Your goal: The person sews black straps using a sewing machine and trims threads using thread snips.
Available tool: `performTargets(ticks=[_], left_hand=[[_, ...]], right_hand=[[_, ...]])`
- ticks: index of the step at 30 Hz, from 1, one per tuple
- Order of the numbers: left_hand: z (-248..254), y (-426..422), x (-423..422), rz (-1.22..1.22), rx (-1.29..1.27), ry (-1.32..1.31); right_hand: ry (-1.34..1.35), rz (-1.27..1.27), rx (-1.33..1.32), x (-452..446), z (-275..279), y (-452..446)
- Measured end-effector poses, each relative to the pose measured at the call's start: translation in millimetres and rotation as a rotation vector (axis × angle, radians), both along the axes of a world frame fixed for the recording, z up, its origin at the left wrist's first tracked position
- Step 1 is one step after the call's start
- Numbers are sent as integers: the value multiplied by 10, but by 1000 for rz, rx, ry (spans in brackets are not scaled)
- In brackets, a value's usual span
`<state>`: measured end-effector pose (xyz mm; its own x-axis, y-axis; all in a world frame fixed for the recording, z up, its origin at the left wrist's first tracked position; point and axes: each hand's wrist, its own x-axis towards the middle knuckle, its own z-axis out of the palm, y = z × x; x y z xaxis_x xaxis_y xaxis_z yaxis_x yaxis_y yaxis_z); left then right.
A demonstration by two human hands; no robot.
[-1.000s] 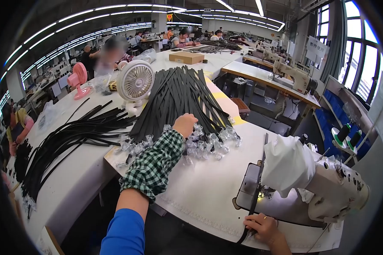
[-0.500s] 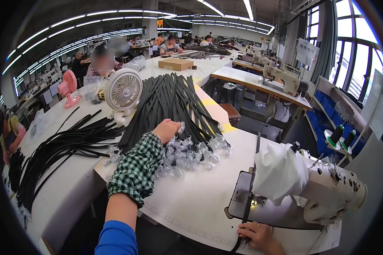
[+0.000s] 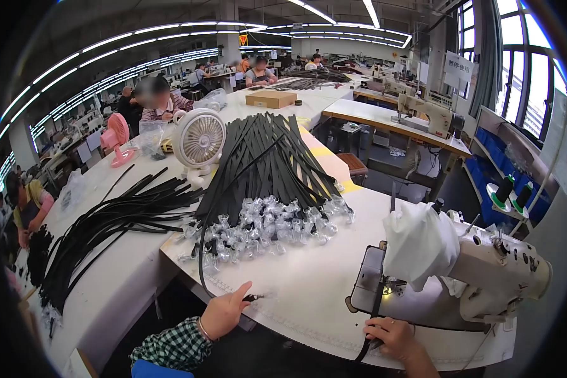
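Note:
My left hand [image 3: 225,315], in a checked sleeve, is near the table's front edge, closed on the end of a black strap, with the index finger pointing out. Clear plastic wrap [image 3: 266,295] shows at that end. This loose strap [image 3: 201,255] loops back over a spread pile of black straps [image 3: 252,157], whose near ends carry clear plastic wraps [image 3: 268,227]. At the sewing machine [image 3: 501,271], my right hand [image 3: 394,337] pinches another black strap [image 3: 377,302]. That strap runs across the machine bed beside the lit needle area and hangs over the front edge.
A white fan [image 3: 200,138] and a pink fan [image 3: 115,140] stand beyond a second bundle of black straps [image 3: 116,214] on the left. A cardboard box [image 3: 271,99] lies farther back. White cloth [image 3: 420,242] covers the machine head. Several people sit at other tables.
My left hand has come from the plastic-wrapped ends back to the table's front edge, drawing one strap out in a loop. My right hand stays on its strap by the machine.

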<state>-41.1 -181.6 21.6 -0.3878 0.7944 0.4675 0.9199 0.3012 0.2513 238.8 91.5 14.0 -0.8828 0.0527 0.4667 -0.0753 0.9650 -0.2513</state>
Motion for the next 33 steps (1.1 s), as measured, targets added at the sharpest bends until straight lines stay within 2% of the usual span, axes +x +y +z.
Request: performTargets(ticks=[3,4,6,8,10,12,13,14,16,17,18,20,21,22,24,25,26,28,30,33], left_hand=[[-270,-215,362,101,165,-289],[-357,-257,500,143,220,-559],[-676,-331,687,176,232,-816],[-1136,-406,858,98,255,-1000],[-1002,-390,1167,17,215,-1231],[-1024,-344,1457,79,283,-1664],[-1056,-327,1539,75,262,-1785],[-1101,-349,1576,72,260,-1785],[-1166,-374,1621,-83,168,-2063],[-1156,-386,1616,-203,127,-2029],[-1019,-382,1561,-202,125,-2030],[-693,-351,1375,-429,-388,-1592],[-624,-303,1323,-546,-411,-1533],[-600,-265,1271,-550,-426,-1539],[-568,-196,1183,-958,-105,-1219],[-468,-153,1125,-939,-127,-1133],[-496,-97,1072,-980,-28,-967],[-160,165,986,-995,182,-766],[-94,228,887,-887,212,-845],[74,301,630,-715,166,-620]], right_hand=[[32,3,2,2,-61,19],[30,-6,-2,7,-82,30],[18,17,20,27,-104,60],[-8,6,25,52,-106,72],[-25,13,24,58,-132,85],[-25,9,35,58,-132,82],[-8,13,34,53,-134,79],[11,17,33,49,-136,80],[10,19,37,42,-136,89],[8,25,37,44,-138,89],[7,25,35,48,-133,90],[-17,20,32,51,-118,81],[-19,17,25,39,-116,81],[-2,31,29,22,-117,85],[3,33,32,37,-115,85],[-3,24,36,43,-83,73],[-13,11,38,51,-55,61],[-12,35,7,56,-64,78],[6,58,-8,56,-113,96],[24,57,-13,52,-138,106]])
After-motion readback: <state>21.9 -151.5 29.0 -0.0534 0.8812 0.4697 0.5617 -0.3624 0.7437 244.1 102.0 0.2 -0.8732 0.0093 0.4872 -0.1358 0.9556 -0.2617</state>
